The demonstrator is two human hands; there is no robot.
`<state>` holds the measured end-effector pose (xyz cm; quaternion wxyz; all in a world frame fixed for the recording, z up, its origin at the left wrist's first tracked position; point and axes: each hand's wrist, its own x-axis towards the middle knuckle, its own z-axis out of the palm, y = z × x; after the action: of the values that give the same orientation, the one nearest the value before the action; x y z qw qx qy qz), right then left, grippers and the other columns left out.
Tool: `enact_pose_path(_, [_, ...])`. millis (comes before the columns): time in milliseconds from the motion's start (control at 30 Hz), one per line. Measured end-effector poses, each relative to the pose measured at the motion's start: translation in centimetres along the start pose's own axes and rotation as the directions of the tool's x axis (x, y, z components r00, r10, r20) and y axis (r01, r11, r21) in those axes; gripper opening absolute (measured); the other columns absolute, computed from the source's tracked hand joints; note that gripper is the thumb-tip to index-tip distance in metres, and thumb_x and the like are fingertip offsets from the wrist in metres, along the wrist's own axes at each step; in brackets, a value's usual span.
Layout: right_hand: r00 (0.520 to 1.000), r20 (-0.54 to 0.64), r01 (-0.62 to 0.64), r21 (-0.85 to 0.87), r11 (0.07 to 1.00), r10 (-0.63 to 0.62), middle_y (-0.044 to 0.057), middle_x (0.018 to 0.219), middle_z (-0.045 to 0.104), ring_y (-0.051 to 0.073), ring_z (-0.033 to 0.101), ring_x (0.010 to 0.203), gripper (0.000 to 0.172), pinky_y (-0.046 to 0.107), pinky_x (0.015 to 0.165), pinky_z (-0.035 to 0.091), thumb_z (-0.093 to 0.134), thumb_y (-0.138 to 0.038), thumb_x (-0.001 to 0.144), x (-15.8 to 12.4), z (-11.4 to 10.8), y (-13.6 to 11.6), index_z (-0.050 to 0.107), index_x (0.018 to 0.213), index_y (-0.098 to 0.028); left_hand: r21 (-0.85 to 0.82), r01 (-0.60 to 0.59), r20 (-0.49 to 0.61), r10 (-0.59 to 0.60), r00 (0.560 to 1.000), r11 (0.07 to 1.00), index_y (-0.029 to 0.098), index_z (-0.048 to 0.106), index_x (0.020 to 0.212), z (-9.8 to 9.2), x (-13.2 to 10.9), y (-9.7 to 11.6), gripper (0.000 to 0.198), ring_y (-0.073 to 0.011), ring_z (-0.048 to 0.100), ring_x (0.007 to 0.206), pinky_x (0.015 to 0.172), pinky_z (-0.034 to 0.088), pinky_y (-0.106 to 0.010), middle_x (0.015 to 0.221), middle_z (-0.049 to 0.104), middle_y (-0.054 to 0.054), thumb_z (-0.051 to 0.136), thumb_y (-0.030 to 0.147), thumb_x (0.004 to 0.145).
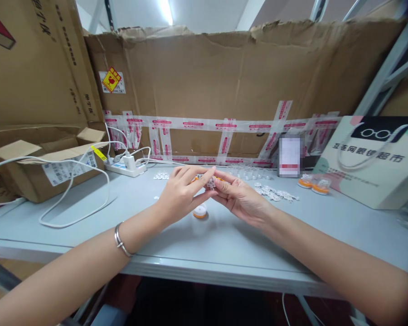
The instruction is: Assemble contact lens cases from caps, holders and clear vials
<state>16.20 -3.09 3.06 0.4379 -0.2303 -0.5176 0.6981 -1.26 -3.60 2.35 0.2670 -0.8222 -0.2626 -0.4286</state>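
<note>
My left hand and my right hand meet above the grey table. Together their fingertips pinch a small white and orange plastic piece. The left wrist wears a metal bangle. Just below the hands a small round orange and white cap lies on the table. A scatter of small white parts lies to the right of my right hand.
Two more orange caps sit near a printed paper bag at the right. A white power strip with cables and an open carton stand at the left. A taped cardboard wall closes the back.
</note>
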Motion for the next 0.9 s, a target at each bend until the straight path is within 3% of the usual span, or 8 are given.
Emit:
enact_pose_path(267, [0.989,-0.066,0.117,-0.18,0.977,-0.131,0.003,0.094,0.07,0.014,0.064,0.086,0.036,0.033,0.09,0.047,0.072,-0.025,0.068,-0.4,0.9,-0.2,0.065,0.104,-0.02,0.051,-0.016,-0.015,0.017,1.0,0.999,0.019,0.049,0.121,0.0,0.0,0.0,0.04,-0.019,0.056,0.093,0.079,0.038,-0.034,0.1,0.063,-0.007,0.057,0.03,0.084])
enact_pose_path(533, [0.977,-0.012,0.199,-0.291,0.936,-0.211,0.004,0.1,0.068,0.017,0.061,0.094,0.027,0.036,0.091,0.045,0.066,-0.03,0.074,-0.9,1.8,-0.2,0.068,0.099,-0.021,0.015,0.004,-0.033,-0.004,0.999,1.0,0.021,0.048,0.123,0.2,0.0,0.2,0.042,-0.0166,0.055,0.086,0.079,0.039,-0.033,0.094,0.061,-0.006,0.057,0.033,0.083])
enact_pose_path(900, [0.978,-0.049,0.191,-0.212,0.958,-0.205,0.005,0.092,0.07,0.019,0.061,0.093,0.024,0.035,0.084,0.047,0.069,-0.03,0.07,-0.8,1.3,-0.1,0.069,0.091,-0.021,-0.111,0.036,-0.045,-0.041,0.998,0.993,0.02,0.052,0.114,0.1,0.2,0.2,0.04,-0.016,0.057,0.087,0.079,0.039,-0.032,0.093,0.063,-0.005,0.063,0.035,0.079])
